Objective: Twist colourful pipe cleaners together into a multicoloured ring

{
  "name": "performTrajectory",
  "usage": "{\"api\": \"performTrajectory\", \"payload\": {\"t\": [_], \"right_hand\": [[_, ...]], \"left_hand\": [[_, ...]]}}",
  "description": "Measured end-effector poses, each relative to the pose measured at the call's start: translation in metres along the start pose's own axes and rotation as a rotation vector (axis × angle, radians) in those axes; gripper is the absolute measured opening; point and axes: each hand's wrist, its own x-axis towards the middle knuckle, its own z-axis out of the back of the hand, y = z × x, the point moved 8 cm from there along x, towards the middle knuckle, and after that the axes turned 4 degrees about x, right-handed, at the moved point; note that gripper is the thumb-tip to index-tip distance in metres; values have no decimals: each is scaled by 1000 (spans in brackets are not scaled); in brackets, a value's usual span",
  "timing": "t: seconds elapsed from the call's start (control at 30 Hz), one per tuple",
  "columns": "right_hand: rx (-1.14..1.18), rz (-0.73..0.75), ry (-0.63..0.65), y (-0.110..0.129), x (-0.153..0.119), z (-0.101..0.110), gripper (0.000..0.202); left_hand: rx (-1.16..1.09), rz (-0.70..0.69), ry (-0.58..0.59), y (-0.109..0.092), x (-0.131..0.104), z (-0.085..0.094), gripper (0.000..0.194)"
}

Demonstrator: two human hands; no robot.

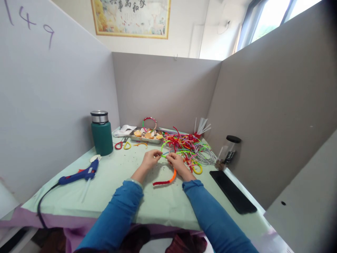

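Over the middle of the table, my left hand pinches a bright green pipe cleaner between thumb and fingertips. My right hand, close beside it, pinches the same green stretch. From under the right hand hangs a curved strip with an orange part and a dark red end; its join to the green is hidden by the fingers. Just behind my hands lies a tangled heap of coloured pipe cleaners. A ring wrapped in several colours stands at the back, by the metal tray.
At left are a green flask, a blue glue gun with its cord, and scissors. A black phone-like slab, a clear jar with a black lid and white sticks are at right. Grey partitions enclose the table.
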Motion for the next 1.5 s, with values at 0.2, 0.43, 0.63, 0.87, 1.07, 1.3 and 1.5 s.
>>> {"api": "performTrajectory", "payload": {"t": [0.2, 0.43, 0.63, 0.87, 1.07, 1.3, 1.5], "right_hand": [[-23, 13, -10, 9, -4, -1, 24], [-22, 22, 2, 7, -3, -1, 22], [-20, 42, 7, 8, -3, -1, 24], [26, 36, 16, 8, -3, -2, 27], [75, 62, 28, 8, -3, -1, 29], [105, 83, 14, 16, -5, 0, 29], [141, 93, 7, 17, -5, 0, 30]], "left_hand": [[141, -64, -1, -1, 0, -2, 25], [246, -68, 27, -3, 0, -2, 24], [259, -143, 29, -7, 0, -4, 22], [214, -114, -5, -9, -2, 1, 20], [185, -150, -85, -14, -3, 9, 12], [131, -182, -83, -23, -6, 11, 13], [-90, -111, -62, -16, -3, 10, 16]]}}
